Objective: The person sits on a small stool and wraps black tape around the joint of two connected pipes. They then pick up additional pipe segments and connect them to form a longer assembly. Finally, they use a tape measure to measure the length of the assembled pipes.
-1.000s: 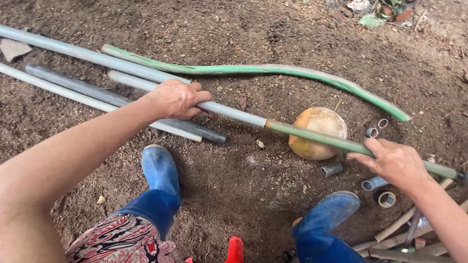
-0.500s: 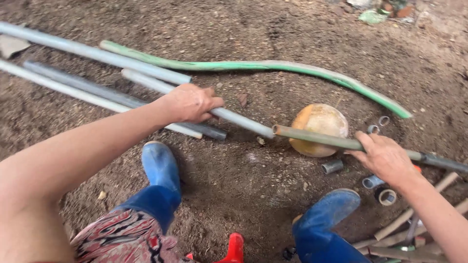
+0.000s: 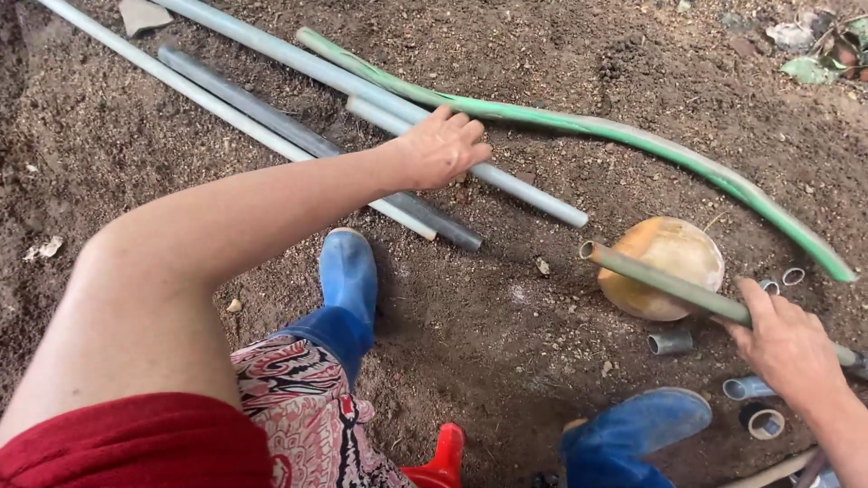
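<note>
Beside the round orange-brown bowl (image 3: 665, 267) lying upside down on the dirt, we have two pipes that sit apart with a gap between their open ends. Our left hand (image 3: 440, 149) is closed over the grey pipe (image 3: 506, 185), fingers wrapped across its top well to the left of the bowl; that pipe's free end stops just short of the bowl's left rim. Our right hand (image 3: 785, 339) is curled around the olive-green pipe (image 3: 665, 282), which crosses over the bowl's near edge with its open mouth just left of the bowl. Each hand grips firmly, nothing slack that we can see.

We judge the step in hand to be the handling of these two pipe ends against each other: they are separate now and do not line up. To bring them together we would need to swing the grey end down toward the bowl and hold both pipes along one line.

Behind the bowl a bent green hose (image 3: 633, 140) arcs away; short pipe couplings (image 3: 671, 342) lie just right of and below it. Our blue boots (image 3: 348, 276) stand nearer us than the bowl.
</note>
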